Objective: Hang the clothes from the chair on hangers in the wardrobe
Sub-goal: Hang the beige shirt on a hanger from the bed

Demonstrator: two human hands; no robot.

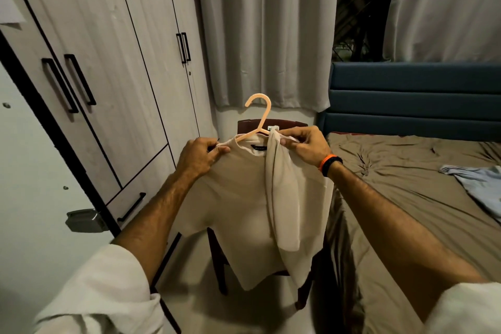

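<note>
Bedroom with closed wardrobe (89,68) and curtains (265,30), both hands pinched beige T-shirt (244,198) shoulders on peach hanger (259,114) above chair (271,125), left hand (200,156), right hand (305,146), neck label unreadable.

The dark neck label (259,147) inside the beige shirt (244,198) carries lettering too small to read. A white tag (272,128) above it is likewise illegible.

Grey curtains (268,30) hang at upper centre. At right, a bed (406,184) with a rumpled brown sheet, blue headboard (414,97), and a pale blue garment (482,184).
</note>
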